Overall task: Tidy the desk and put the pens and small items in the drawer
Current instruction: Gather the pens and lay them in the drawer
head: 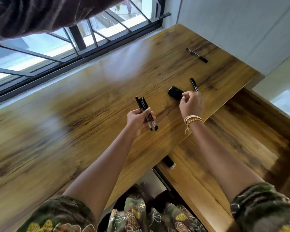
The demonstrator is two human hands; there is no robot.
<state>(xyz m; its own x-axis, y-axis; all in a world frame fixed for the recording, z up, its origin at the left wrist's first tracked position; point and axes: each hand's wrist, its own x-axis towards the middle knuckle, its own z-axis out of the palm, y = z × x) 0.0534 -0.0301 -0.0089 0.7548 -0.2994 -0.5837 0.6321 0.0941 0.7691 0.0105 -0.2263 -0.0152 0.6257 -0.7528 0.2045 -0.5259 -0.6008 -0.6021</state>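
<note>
My left hand (137,119) is closed around a small bundle of black pens (145,113), held above the wooden desk (90,106). My right hand (191,102) pinches a small black case (174,93) that rests on the desk top. A black pen (194,84) lies just beyond my right hand, partly hidden by it. Another black and silver pen (197,55) lies farther away near the wall. The drawer (224,148) is pulled out at the right, below the desk edge, with a dark cylindrical item (169,162) at its near corner.
A barred window (57,52) runs along the desk's far edge, with a dark curtain (40,14) hanging above it. A white wall (241,30) closes the desk's right end. My patterned sleeves and clothing fill the bottom of the view.
</note>
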